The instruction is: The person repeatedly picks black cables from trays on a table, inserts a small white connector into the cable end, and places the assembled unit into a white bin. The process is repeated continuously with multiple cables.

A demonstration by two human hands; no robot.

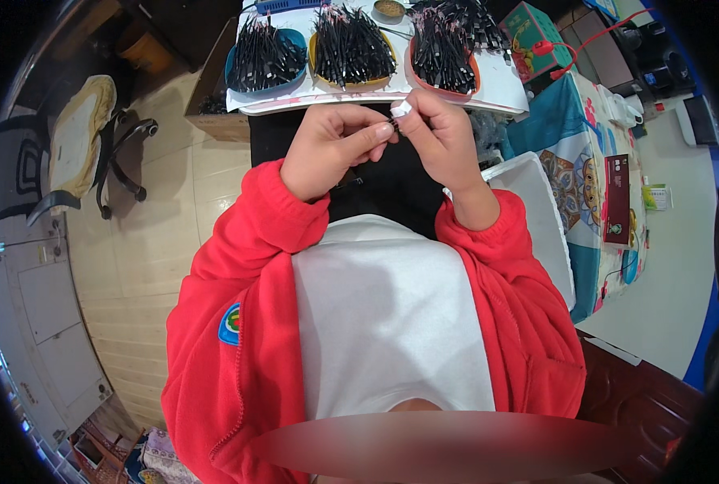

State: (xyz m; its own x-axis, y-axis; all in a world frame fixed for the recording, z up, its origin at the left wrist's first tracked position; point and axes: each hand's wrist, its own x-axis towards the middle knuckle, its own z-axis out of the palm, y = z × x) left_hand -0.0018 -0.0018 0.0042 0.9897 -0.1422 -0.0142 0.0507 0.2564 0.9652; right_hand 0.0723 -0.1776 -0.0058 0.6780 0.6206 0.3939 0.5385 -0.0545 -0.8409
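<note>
In front of my chest, my left hand (335,145) and my right hand (438,141) meet, both closed in a pinch. Between their fingertips is a thin black cable (393,124), mostly hidden by the fingers. A dark end of it seems to hang below my left palm. White tape (401,108) wraps the tip of my right thumb. Just beyond my hands, bundles of short black cables fill a blue basket (263,90), a yellow basket (359,84) and an orange-red basket (479,74). Those cables have small plugs and pinkish ends.
The baskets stand on a white-covered table (327,100). A small round dish (389,10) sits at its back. At left are a cardboard box (224,126) and an office chair (77,145). To the right, a white foam box (565,250) stands by a cloth-covered table (554,113) with a green carton (529,40).
</note>
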